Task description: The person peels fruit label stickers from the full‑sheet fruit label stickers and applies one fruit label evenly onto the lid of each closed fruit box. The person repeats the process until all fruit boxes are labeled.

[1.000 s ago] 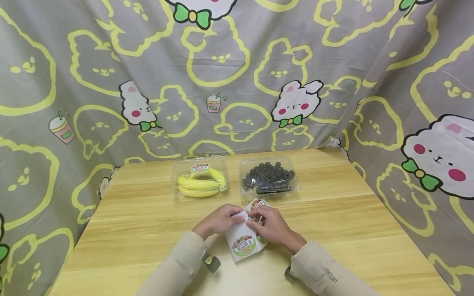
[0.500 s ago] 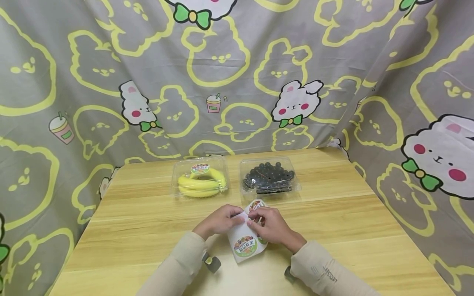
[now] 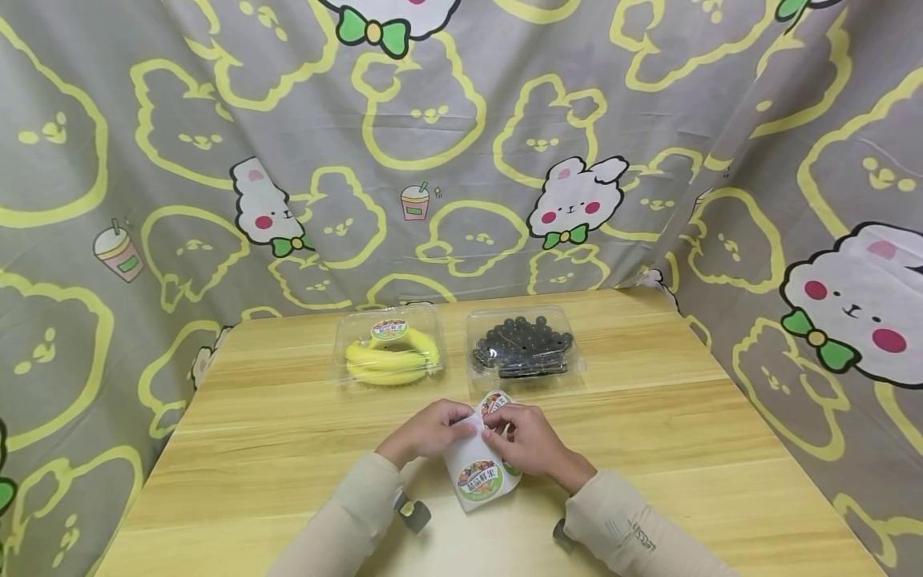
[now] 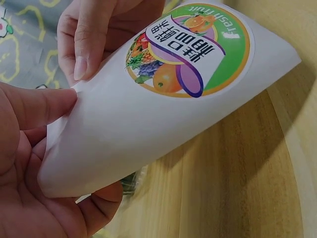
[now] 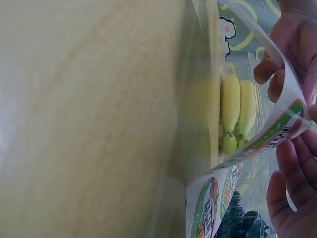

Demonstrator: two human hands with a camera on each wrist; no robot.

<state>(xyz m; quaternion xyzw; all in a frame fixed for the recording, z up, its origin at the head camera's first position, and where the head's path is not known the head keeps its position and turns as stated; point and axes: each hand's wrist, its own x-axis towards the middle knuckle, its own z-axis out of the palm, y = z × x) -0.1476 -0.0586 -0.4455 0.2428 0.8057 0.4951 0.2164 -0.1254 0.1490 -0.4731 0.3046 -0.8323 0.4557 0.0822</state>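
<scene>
A white strip of round fruit stickers point(image 3: 463, 450) is held up between both hands, bent over so that stickers show on two faces. My left hand point(image 3: 425, 433) pinches its upper edge, thumb on the near face and fingers behind. Close beside it, my right hand point(image 3: 535, 442) pinches the strip with thumb and index finger. In the left wrist view one sticker point(image 4: 190, 52) with fruit pictures and "Fresh fruit" lettering lies on the near face. The right wrist view shows the right hand's fingers point(image 5: 297, 186) at a sticker's edge, with more strip hanging below.
Behind the hands stand two clear plastic boxes: one with bananas point(image 3: 392, 366) and a round label point(image 3: 389, 329) on its lid, the other with dark grapes point(image 3: 522, 344). They rest on a wooden table point(image 3: 288, 449) before a patterned curtain point(image 3: 461, 160).
The strip's lower part has swung slightly to the right, and its far end has dipped a little. Both hands stay almost in place; the boxes have not moved.
</scene>
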